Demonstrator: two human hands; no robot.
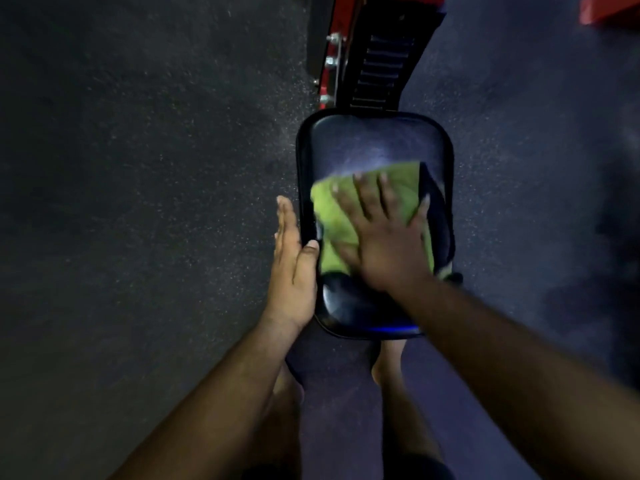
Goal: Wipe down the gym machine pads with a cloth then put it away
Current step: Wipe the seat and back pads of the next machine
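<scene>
Both hands work flat: right hand [384,244] presses the cloth [334,216] onto the pad [374,147], fingers spread; left hand [291,258] braces its edge. Cloth looks light and limp, so bunch it anywhere.

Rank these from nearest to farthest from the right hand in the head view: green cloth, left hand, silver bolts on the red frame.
1. Green cloth: directly under the right hand, pressed onto the pad.
2. Left hand: alongside the pad's left edge.
3. Silver bolts: up on the red frame, beyond the pad's far end.

A gym: speckled rubber floor [138,202], red machine frame [329,64], black padded seat [374,140]
</scene>
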